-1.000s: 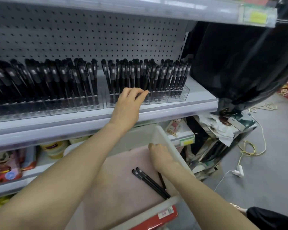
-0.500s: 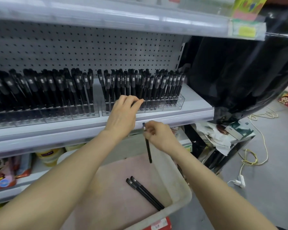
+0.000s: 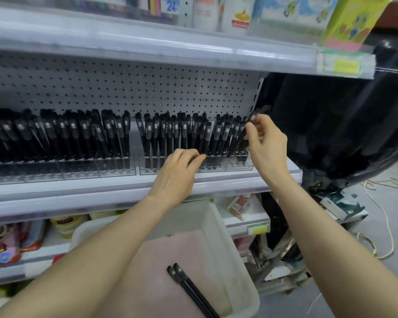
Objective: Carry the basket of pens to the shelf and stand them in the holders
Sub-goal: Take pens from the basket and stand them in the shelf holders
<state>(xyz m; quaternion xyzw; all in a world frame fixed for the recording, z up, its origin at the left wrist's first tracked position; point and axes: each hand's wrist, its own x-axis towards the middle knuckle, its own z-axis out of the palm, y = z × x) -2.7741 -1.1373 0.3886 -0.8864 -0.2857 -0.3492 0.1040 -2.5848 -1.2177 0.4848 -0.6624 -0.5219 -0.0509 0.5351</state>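
Observation:
Clear plastic pen holders (image 3: 218, 166) stand in a row on the white shelf (image 3: 274, 173), packed with several upright black pens. My right hand (image 3: 265, 143) pinches one black pen (image 3: 240, 138), tilted, with its lower end at the right end of the right holder. My left hand (image 3: 178, 173) rests on the front of that holder, fingers bent over its top edge. Below the shelf sits a white basket (image 3: 230, 249) with a pink bottom; two black pens (image 3: 191, 288) lie in it side by side.
A pegboard backs the pen shelf, and an upper shelf (image 3: 193, 49) carries boxes and bottles. Lower shelves at left hold packaged goods (image 3: 2, 244). A black plastic sheet (image 3: 345, 125) hangs at right; cables (image 3: 381, 226) and a boxed item lie on the grey floor.
My right hand lifted one pen out of the basket and carried it up to the right end of the holder. My left hand stayed on the holder's front.

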